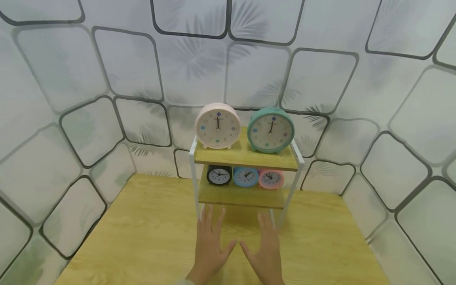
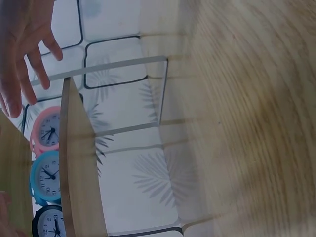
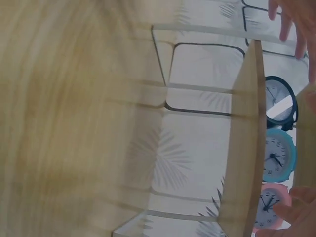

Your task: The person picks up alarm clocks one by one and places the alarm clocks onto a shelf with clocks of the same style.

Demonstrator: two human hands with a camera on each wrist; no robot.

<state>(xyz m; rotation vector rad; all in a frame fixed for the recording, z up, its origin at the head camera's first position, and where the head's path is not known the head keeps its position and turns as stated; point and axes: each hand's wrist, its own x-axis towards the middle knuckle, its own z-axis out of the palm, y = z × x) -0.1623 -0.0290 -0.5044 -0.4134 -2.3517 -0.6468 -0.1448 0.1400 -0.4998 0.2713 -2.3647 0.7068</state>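
Observation:
Both hands are held out in front of a small two-tier shelf [image 1: 246, 158] with wooden boards and a white frame. My left hand [image 1: 210, 241] has straight, spread fingers and holds nothing. To its right, my right hand [image 1: 265, 249] is likewise spread, the two thumbs pointing at each other with a small gap. On the top board stand a pale pink round clock [image 1: 218, 130] and a green round clock [image 1: 270, 132]. Lower down sit three small alarm clocks: black [image 1: 219, 175], blue [image 1: 246, 176] and pink [image 1: 271, 179]. In the right wrist view, fingers overlap the pink alarm clock [image 3: 271, 200].
The shelf stands on a wood-grain table [image 1: 149, 221], toward its back edge. Behind and on both sides rise walls [image 1: 256, 75] with a pattern of rounded outlines and leaves. Thin white legs [image 2: 164, 94] hold the lower board above the table.

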